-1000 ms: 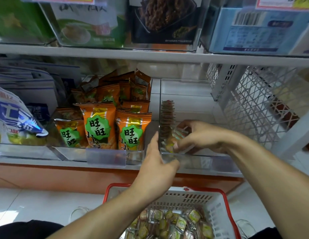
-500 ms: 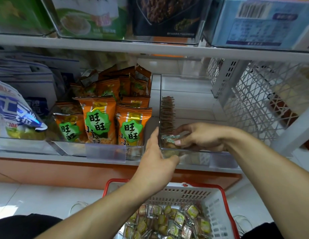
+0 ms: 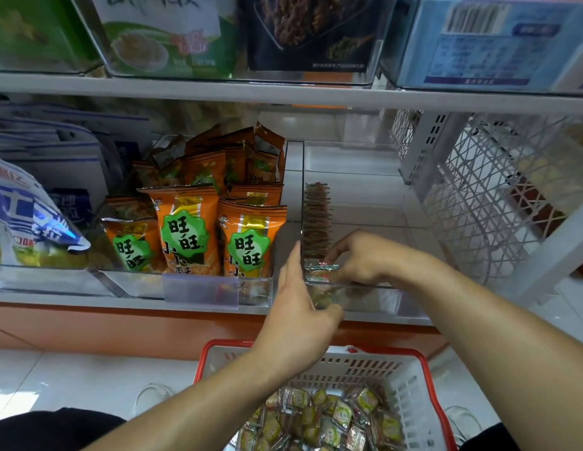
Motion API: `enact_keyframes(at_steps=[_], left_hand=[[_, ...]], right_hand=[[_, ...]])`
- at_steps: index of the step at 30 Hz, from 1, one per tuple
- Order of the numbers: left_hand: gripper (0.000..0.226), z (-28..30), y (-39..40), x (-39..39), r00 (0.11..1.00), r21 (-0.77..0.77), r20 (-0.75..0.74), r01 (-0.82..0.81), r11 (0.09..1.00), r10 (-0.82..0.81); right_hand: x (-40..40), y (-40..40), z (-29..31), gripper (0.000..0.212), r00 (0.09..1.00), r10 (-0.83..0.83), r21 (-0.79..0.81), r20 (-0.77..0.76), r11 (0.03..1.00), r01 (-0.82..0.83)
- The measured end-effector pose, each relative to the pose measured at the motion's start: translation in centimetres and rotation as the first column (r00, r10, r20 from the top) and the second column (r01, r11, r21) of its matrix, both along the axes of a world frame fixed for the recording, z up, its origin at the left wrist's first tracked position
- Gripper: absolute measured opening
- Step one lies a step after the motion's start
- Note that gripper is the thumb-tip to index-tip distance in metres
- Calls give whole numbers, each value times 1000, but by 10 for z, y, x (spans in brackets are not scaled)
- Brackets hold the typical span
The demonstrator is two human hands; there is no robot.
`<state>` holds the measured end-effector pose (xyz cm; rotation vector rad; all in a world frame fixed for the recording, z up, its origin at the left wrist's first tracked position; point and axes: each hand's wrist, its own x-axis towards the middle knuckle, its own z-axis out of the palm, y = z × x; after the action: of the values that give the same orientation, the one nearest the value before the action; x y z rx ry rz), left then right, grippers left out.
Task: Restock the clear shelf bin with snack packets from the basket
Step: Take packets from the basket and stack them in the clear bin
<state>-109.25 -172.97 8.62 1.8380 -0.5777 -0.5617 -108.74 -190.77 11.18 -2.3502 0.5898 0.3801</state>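
Clear plastic shelf bin (image 3: 355, 164) sits on white shelf (image 3: 283, 92), lower level, just R of a clear bin of orange snack bags w/ green labels (image 3: 182, 232). Inside the bin, a row of small brown-edged snack packets (image 3: 317, 219) stands on edge along its L wall, front to mid-depth.

Right hand (image 3: 365, 258) is inside the bin at the front, fingers curled, pinching a small silver-edged snack packet (image 3: 321, 266) at the near end of the row; packet upright, touching the row's front.

Left hand (image 3: 296, 307) is outside the bin at its front L corner, index finger straight up along the L wall, thumb against the bin's front face. Other fingers hidden, can't tell if they hold anything.

White plastic basket w/ red rim (image 3: 410, 379) sits below the shelf, directly under both forearms, w/ a pile of small green-yellow wrapped snack packets (image 3: 329, 418) in it, well apart from both hands.
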Motion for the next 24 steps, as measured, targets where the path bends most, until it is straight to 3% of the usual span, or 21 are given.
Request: enact_keyframes(at_steps=[7,9,12,16,22,24], left_hand=[[103,-2,-2,-3,1000,-12,25,5,1000,-5],[104,-3,-1,-2,999,-4,40,8,1000,-8],[103,-2,0,-1,999,-11,47,16,1000,-15],[103,-5,-1,-1,998,-19,59,23,1000,-22],[98,1,0,-2,997,-1,81,19,1000,-19],[98,4,1,-2,996,21,90,11,1000,-13]], right_hand=[[5,14,2,21,992,129,-176,-9,976,-128],[5,14,5,18,984,177,-166,-34,969,-180],[2,8,8,20,990,130,-15,-47,991,-131],[4,10,3,22,987,151,-193,-60,968,-160],[3,19,3,11,991,131,-215,-30,967,-134],[-4,21,12,16,991,126,-321,34,941,-108]])
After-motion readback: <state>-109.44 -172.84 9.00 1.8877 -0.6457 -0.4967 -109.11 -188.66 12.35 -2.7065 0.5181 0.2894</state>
